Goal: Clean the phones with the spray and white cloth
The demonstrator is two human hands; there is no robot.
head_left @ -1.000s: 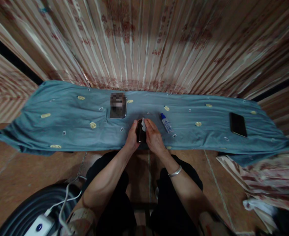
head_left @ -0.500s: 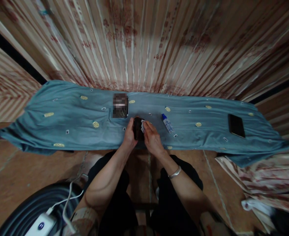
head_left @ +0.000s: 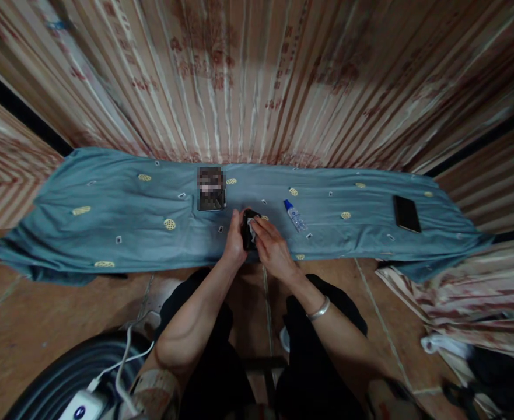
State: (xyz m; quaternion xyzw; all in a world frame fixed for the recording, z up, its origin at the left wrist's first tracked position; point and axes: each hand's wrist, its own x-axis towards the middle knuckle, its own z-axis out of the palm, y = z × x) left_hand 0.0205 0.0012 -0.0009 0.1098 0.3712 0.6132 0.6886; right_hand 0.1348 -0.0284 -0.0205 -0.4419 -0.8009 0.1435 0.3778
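My left hand (head_left: 235,240) grips the edge of a small dark, glossy rectangular object (head_left: 245,233), about the size of a phone; its exact kind is unclear. Held over the front of the cloth-covered table, it is tilted and partly covered by my fingers. My right hand (head_left: 273,245) presses a small crumpled whitish cloth (head_left: 252,226) against its face, the fingers close together. To the right of my hands lies a clear bottle with a blue cap (head_left: 295,215). Beyond my left hand rests a dark rectangular item (head_left: 212,201), its upper part blurred out.
A blue-green cloth with yellow prints (head_left: 151,233) covers the long table. Toward its right end lies a flat black rectangular item (head_left: 407,213). Pleated curtains (head_left: 248,81) hang behind. At lower left, a white device (head_left: 84,405) with cables sits by a black ribbed round object (head_left: 51,373).
The cloth has shifted toward the middle of the dark object, with the fingers of my right hand lying flatter over it. The object has tilted in my left hand. The camera view has shifted slightly.
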